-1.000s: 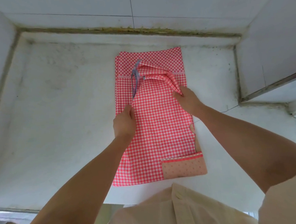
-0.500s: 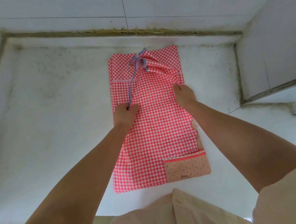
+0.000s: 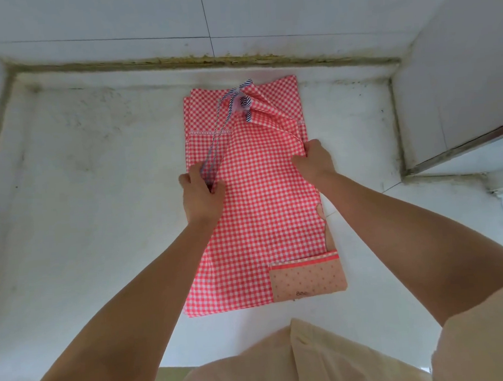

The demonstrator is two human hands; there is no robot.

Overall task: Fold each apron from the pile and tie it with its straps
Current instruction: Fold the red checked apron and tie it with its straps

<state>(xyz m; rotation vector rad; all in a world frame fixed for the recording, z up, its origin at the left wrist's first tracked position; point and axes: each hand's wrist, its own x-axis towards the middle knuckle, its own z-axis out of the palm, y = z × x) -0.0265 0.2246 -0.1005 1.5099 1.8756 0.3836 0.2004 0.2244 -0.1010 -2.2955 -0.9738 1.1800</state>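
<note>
A red-and-white checked apron point(image 3: 264, 219) lies folded lengthwise on the white counter point(image 3: 98, 230), with a peach dotted pocket point(image 3: 308, 277) at its near right corner. Its upper flap is bunched toward the far end, where a blue-striped strap point(image 3: 239, 97) sits knotted and trails down the left side. My left hand point(image 3: 203, 195) pinches the apron's left edge together with the strap. My right hand point(image 3: 313, 159) grips the fold at the right edge. Both hands rest low on the cloth.
The counter sits in a tiled recess with walls at the back point(image 3: 202, 21), left and right. A stained grout seam point(image 3: 205, 61) runs along the back. A ledge point(image 3: 465, 157) juts in at the right. My beige shirt point(image 3: 300, 359) fills the bottom.
The bunched flap and strap knot have been pushed further toward the far end of the apron. Both hands keep their hold on the two side edges.
</note>
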